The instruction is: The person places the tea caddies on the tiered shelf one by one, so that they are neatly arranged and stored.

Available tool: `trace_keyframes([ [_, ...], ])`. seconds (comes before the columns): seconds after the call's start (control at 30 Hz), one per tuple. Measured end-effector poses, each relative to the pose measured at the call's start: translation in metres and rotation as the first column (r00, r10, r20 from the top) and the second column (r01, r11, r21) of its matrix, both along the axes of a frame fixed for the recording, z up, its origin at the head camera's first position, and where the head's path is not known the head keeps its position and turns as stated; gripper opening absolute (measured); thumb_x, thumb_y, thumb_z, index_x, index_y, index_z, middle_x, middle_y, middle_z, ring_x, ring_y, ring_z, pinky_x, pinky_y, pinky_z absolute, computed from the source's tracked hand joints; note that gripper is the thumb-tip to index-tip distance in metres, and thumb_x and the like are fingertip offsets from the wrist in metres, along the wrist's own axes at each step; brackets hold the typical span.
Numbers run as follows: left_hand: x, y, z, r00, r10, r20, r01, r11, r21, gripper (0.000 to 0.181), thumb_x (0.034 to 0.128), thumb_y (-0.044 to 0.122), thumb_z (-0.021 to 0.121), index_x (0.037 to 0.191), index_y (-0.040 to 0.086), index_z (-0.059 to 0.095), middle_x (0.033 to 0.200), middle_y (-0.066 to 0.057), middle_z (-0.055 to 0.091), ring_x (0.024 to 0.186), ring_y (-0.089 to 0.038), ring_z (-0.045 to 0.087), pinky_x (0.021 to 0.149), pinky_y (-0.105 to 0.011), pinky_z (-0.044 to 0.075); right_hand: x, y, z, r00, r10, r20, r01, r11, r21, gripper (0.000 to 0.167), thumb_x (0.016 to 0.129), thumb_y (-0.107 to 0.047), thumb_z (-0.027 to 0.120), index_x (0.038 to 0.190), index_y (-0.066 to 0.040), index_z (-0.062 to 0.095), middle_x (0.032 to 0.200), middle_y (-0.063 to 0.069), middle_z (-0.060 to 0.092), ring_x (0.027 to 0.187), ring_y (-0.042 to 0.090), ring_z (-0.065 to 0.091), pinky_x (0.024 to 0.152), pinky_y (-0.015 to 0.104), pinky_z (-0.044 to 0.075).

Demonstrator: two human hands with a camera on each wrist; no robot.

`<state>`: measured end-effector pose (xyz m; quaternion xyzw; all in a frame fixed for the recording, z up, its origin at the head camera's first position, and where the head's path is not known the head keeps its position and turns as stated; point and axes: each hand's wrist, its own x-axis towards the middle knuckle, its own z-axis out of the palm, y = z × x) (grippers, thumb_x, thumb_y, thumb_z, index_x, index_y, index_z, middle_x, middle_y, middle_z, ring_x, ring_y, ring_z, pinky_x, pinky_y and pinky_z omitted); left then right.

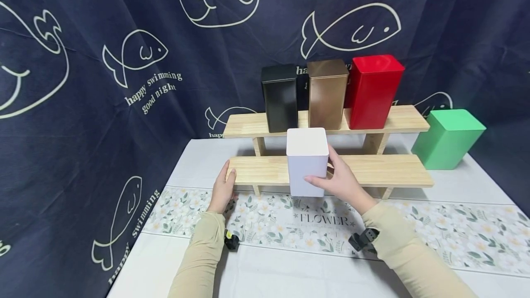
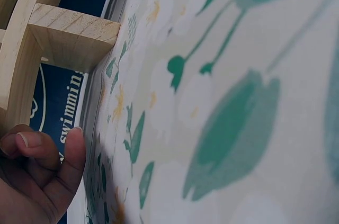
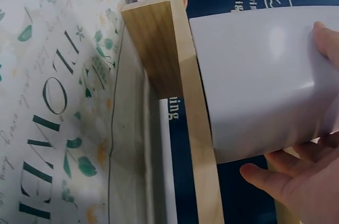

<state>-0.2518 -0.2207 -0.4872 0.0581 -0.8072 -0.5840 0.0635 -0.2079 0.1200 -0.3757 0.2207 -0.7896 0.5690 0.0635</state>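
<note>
My right hand (image 1: 342, 179) holds a white box (image 1: 307, 164) from its right side, thumb on the front face. The box stands upright at the middle of the lower board (image 1: 385, 171) of a two-tier wooden stand. Its base overlaps the board's front edge in the head view; whether it rests on the wood I cannot tell. In the right wrist view, fingers (image 3: 270, 179) lie along the white box (image 3: 259, 81). At the board's left end, my left hand (image 1: 222, 190) grips the wood. Curled fingers (image 2: 37, 147) appear beside the stand in the left wrist view.
Black (image 1: 280, 100), brown (image 1: 328, 98) and red (image 1: 374, 93) boxes stand on the upper board (image 1: 242, 124). A green box (image 1: 447, 141) is on the table right of the stand. A floral runner (image 1: 256, 220) crosses the table in front. Dark printed curtain (image 1: 136, 8) hangs behind and left.
</note>
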Motion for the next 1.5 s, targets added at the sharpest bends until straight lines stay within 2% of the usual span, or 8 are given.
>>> trace_keyframes([
  [0.2, -0.001, -0.001, -0.001, 1.0, 0.006, 0.012, -0.006, 1.0, -0.006, 0.057, 0.1031, 0.044, 0.042, 0.156, 0.03, 0.025, 0.151, -0.012, 0.038, 0.048, -0.014, 0.043, 0.045, -0.036, 0.054, -0.003, -0.002, -0.009, 1.0, -0.019, 0.007, 0.019, 1.0, 0.018, 0.092, 0.076, -0.004, 0.084, 0.15, -0.004, 0.029, 0.129, 0.023, 0.051, 0.117, 0.035, 0.051, 0.098, 0.053, 0.047],
  [0.47, -0.001, -0.001, -0.001, 1.0, 0.011, 0.017, -0.01, 1.0, -0.007, 0.058, 0.1033, 0.042, 0.042, 0.156, 0.027, 0.025, 0.15, -0.013, 0.039, 0.046, -0.014, 0.041, 0.045, -0.037, 0.054, -0.001, -0.005, -0.01, 0.999, -0.044, 0.022, 0.043, 0.997, 0.069, 0.088, 0.077, -0.008, 0.083, 0.148, -0.002, 0.031, 0.129, 0.025, 0.053, 0.12, 0.041, 0.05, 0.102, 0.057, 0.041],
  [0.7, -0.002, -0.001, 0.0, 1.0, 0.01, 0.011, -0.01, 1.0, 0.004, 0.056, 0.1033, 0.042, 0.042, 0.155, 0.032, 0.026, 0.152, -0.01, 0.037, 0.058, -0.023, 0.053, 0.045, -0.036, 0.054, -0.002, -0.006, -0.011, 0.998, -0.051, 0.022, 0.05, 0.996, 0.072, 0.088, 0.077, -0.009, 0.084, 0.148, -0.002, 0.031, 0.128, 0.025, 0.053, 0.12, 0.041, 0.051, 0.103, 0.057, 0.041],
  [1.0, -0.001, -0.001, -0.001, 1.0, 0.018, 0.014, -0.018, 1.0, 0.007, 0.057, 0.1031, 0.041, 0.043, 0.156, 0.029, 0.026, 0.15, -0.013, 0.038, 0.051, -0.016, 0.045, 0.044, -0.035, 0.053, -0.005, -0.009, -0.011, 0.999, -0.033, 0.036, 0.03, 0.997, 0.068, 0.086, 0.078, -0.008, 0.083, 0.146, -0.002, 0.031, 0.128, 0.024, 0.054, 0.119, 0.039, 0.052, 0.103, 0.056, 0.042],
  [1.1, -0.001, -0.001, -0.001, 1.0, 0.017, 0.013, -0.017, 1.0, 0.006, 0.057, 0.1032, 0.041, 0.043, 0.156, 0.028, 0.026, 0.151, -0.012, 0.037, 0.054, -0.019, 0.049, 0.044, -0.035, 0.053, -0.006, -0.01, -0.013, 0.998, -0.032, 0.048, 0.029, 0.997, 0.071, 0.086, 0.078, -0.008, 0.083, 0.146, -0.001, 0.031, 0.129, 0.025, 0.053, 0.12, 0.039, 0.052, 0.102, 0.055, 0.042],
  [1.17, -0.001, -0.001, -0.001, 1.0, 0.018, 0.014, -0.018, 1.0, 0.001, 0.056, 0.1032, 0.042, 0.043, 0.155, 0.029, 0.026, 0.152, -0.01, 0.036, 0.057, -0.022, 0.053, 0.044, -0.035, 0.053, -0.008, -0.01, -0.015, 0.998, -0.035, 0.051, 0.031, 0.997, 0.074, 0.086, 0.079, -0.008, 0.082, 0.147, 0.0, 0.03, 0.13, 0.025, 0.052, 0.12, 0.039, 0.051, 0.103, 0.055, 0.042],
  [1.4, 0.0, 0.0, -0.001, 1.0, 0.014, 0.011, -0.014, 1.0, 0.005, 0.056, 0.1037, 0.041, 0.042, 0.156, 0.028, 0.026, 0.151, -0.011, 0.039, 0.052, -0.022, 0.051, 0.043, -0.035, 0.052, -0.029, -0.007, -0.047, 0.996, -0.062, 0.065, 0.057, 0.995, 0.078, 0.095, 0.077, -0.023, 0.086, 0.151, -0.012, 0.027, 0.134, 0.019, 0.052, 0.121, 0.034, 0.053, 0.103, 0.051, 0.043],
  [1.5, 0.0, 0.0, 0.0, 1.0, 0.011, 0.01, -0.011, 1.0, 0.011, 0.055, 0.104, 0.04, 0.042, 0.156, 0.029, 0.026, 0.151, -0.011, 0.039, 0.051, -0.021, 0.05, 0.042, -0.035, 0.052, -0.031, -0.006, -0.051, 0.996, -0.065, 0.062, 0.059, 0.995, 0.086, 0.097, 0.076, -0.029, 0.086, 0.151, -0.016, 0.027, 0.134, 0.016, 0.052, 0.12, 0.032, 0.054, 0.102, 0.05, 0.045],
])
